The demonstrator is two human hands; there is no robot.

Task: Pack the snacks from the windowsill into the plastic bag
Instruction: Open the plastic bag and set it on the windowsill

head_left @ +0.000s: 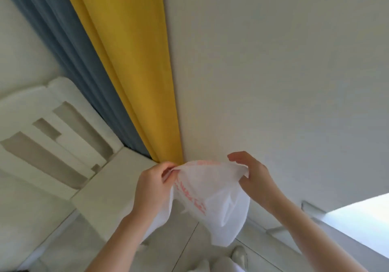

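A thin white plastic bag with red print hangs in front of me, low in the middle of the view. My left hand pinches the left side of its rim. My right hand pinches the right side, with the rim stretched between the two hands. The bag's lower part droops towards the floor. No snacks and no windowsill surface with snacks are in view.
A yellow curtain and a blue-grey curtain hang beside a white wall. White foam packing pieces lean at the left. A bright patch shows at the lower right. Pale floor tiles lie below.
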